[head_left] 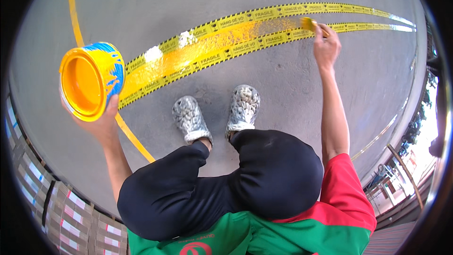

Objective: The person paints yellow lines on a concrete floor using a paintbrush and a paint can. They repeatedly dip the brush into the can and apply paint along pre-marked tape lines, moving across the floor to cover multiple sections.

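My left hand (101, 125) grips a paint can (117, 68) from below, its open mouth tilted toward me. Yellow paint (81, 85) lies inside, and drips run over the can's blue outside. At the right, my right hand (327, 45) is closed around the handle of a paintbrush (307, 23). The bristles, coated yellow, touch the floor strip between two lines of yellow printed tape (222, 59). Wet yellow paint (174, 59) covers that strip from the can side, thinning to patchy streaks and bare grey near the brush.
I squat with my grey clogs (244, 106) just on the near side of the taped strip. An older yellow line (75, 9) crosses the grey floor (155, 0) at the left. Stacked cartons (71, 219) stand at the lower left. A doorway with outdoor light (415, 146) lies at the right.
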Action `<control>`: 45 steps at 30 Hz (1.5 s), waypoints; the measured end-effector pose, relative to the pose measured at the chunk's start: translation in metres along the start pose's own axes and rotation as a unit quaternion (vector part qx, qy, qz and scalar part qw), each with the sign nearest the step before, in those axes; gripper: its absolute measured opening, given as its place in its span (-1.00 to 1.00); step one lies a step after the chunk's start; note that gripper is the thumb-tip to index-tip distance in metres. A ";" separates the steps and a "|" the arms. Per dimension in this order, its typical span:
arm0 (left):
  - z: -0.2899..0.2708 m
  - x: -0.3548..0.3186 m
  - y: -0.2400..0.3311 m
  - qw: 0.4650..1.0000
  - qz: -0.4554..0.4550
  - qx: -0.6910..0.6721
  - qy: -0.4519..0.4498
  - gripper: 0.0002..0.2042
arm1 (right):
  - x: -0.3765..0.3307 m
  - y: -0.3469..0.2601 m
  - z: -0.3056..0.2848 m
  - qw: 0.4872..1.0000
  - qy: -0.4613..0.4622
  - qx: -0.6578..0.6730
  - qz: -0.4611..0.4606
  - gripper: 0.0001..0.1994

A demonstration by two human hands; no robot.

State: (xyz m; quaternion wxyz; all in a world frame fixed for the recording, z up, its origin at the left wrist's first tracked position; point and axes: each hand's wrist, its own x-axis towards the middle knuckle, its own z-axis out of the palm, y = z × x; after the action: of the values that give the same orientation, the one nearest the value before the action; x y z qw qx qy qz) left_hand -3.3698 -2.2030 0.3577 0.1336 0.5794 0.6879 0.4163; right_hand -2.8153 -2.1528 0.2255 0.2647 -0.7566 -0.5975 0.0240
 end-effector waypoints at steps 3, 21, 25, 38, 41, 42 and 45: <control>0.030 -0.001 -0.004 0.994 0.049 -0.090 -0.026 0.10 | 0.015 0.019 -0.009 0.994 0.033 -0.099 -0.042 -0.83; 0.092 -0.044 -0.011 0.983 0.076 -0.099 -0.136 0.22 | -0.031 -0.051 0.004 0.982 -0.005 0.069 0.176 -0.81; 0.117 -0.049 -0.012 0.974 0.092 -0.142 -0.152 0.19 | -0.017 -0.074 -0.045 0.970 0.059 0.162 0.171 -0.77; 0.148 -0.063 -0.001 0.963 0.129 -0.163 -0.175 0.20 | -0.054 -0.231 -0.054 0.899 -0.190 0.395 0.008 -0.83; 0.149 -0.066 0.000 0.964 0.147 -0.145 -0.168 0.20 | -0.057 -0.232 -0.046 0.885 -0.208 0.414 0.047 -0.82; 0.150 -0.067 0.001 0.963 0.147 -0.149 -0.168 0.20 | -0.058 -0.231 -0.045 0.879 -0.210 0.424 0.062 -0.82; 0.151 -0.069 0.003 0.964 0.154 -0.138 -0.165 0.20 | -0.056 -0.224 -0.048 0.859 -0.219 0.448 0.114 -0.81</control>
State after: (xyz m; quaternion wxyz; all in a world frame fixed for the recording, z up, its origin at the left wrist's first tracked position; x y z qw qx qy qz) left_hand -3.2471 -2.2023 0.2464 0.2586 0.7151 0.4942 0.4213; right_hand -3.0137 -2.1898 0.3472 0.4326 -0.5946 -0.4743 0.4841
